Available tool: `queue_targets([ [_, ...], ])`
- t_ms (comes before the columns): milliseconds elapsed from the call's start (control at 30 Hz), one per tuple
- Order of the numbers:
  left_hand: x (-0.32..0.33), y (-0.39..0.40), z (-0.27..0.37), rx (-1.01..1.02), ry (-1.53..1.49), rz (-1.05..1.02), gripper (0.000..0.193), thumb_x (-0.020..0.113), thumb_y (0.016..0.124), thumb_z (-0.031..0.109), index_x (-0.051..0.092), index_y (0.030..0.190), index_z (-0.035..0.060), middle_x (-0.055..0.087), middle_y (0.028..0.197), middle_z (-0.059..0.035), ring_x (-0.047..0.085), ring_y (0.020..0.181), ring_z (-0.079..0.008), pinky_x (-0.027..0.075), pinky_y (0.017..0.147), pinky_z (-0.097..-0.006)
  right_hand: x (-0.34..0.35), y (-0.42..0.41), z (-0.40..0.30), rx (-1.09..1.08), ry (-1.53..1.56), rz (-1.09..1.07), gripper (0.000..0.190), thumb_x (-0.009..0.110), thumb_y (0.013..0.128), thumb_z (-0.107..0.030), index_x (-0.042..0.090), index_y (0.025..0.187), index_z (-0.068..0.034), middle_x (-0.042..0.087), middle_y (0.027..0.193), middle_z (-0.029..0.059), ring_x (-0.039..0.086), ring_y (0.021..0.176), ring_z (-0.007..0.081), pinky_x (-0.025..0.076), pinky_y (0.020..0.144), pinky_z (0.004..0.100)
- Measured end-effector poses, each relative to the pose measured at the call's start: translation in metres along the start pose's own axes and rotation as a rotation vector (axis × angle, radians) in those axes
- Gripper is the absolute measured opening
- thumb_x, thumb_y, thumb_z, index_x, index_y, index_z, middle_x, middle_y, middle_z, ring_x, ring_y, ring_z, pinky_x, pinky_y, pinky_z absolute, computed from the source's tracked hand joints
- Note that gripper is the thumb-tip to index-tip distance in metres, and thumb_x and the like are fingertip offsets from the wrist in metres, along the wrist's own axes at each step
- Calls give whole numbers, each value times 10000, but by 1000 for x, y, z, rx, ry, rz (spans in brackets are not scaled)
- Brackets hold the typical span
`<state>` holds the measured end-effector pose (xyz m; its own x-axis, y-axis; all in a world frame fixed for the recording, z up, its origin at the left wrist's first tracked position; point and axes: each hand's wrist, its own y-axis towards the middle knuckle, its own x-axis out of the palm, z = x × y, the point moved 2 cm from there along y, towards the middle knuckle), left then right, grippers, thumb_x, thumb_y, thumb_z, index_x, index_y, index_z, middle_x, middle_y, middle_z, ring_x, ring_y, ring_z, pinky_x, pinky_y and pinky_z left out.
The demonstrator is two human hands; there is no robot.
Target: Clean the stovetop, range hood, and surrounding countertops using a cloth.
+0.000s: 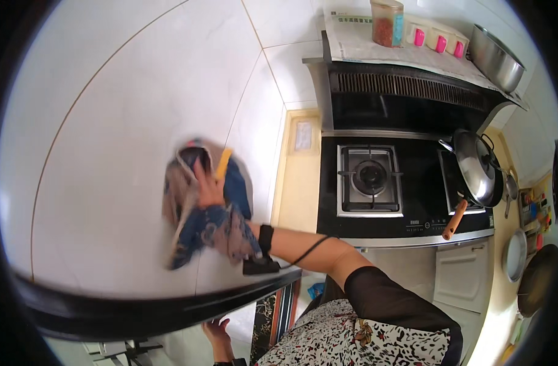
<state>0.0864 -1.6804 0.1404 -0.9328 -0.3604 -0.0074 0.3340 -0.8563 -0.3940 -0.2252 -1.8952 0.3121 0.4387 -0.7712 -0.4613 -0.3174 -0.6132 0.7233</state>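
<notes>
My right hand (209, 187) reaches across to the left and presses a blue and greyish-brown patterned cloth (237, 187) against the white wall tile (123, 137). The cloth is bunched around the fingers and over the wrist, and blurred. A yellow strip (223, 164) shows at its upper right. On that wrist sit a black strap and a small black device (260, 265) with a cable along the forearm. My left hand (217, 331) is low in the picture, just under a black edge strip (160, 311). Whether its fingers grip the strip cannot be made out.
To the right, a black gas hob (416, 183) carries a lidded wok (475, 169) with a wooden handle (455, 219). Above it, the range hood (407, 100) holds newspaper, a jar (387, 23), a spice box (436, 36) and a steel pot (496, 57). Pans (539, 279) stand far right.
</notes>
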Motion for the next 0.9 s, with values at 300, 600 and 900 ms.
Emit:
queue_targets([
  [300, 118, 34, 69, 196, -239, -142, 499, 445, 881, 446, 488, 1222, 84, 550, 1162, -98, 541, 1051, -249, 451, 900, -364, 69, 21, 236, 68, -227, -180, 438, 556, 797, -211, 445, 1171, -12, 412, 1290, 187, 502, 1067, 287, 350, 978, 376],
  [600, 172, 64, 86, 141, -165, -84, 490, 444, 883, 439, 488, 1219, 86, 550, 1162, -95, 540, 1052, -248, 452, 899, -367, 74, 49, 195, -22, -74, -147, 441, 555, 789, -204, 449, 1170, -9, 406, 1297, 195, 497, 1080, 297, 350, 980, 385],
  [900, 202, 79, 92, 102, -108, -52, 481, 444, 885, 433, 488, 1217, 88, 550, 1163, -93, 539, 1054, -247, 454, 897, -369, 129, 137, 316, -27, -259, -163, 445, 555, 781, -198, 452, 1169, -6, 399, 1303, 204, 493, 1093, 308, 350, 981, 393],
])
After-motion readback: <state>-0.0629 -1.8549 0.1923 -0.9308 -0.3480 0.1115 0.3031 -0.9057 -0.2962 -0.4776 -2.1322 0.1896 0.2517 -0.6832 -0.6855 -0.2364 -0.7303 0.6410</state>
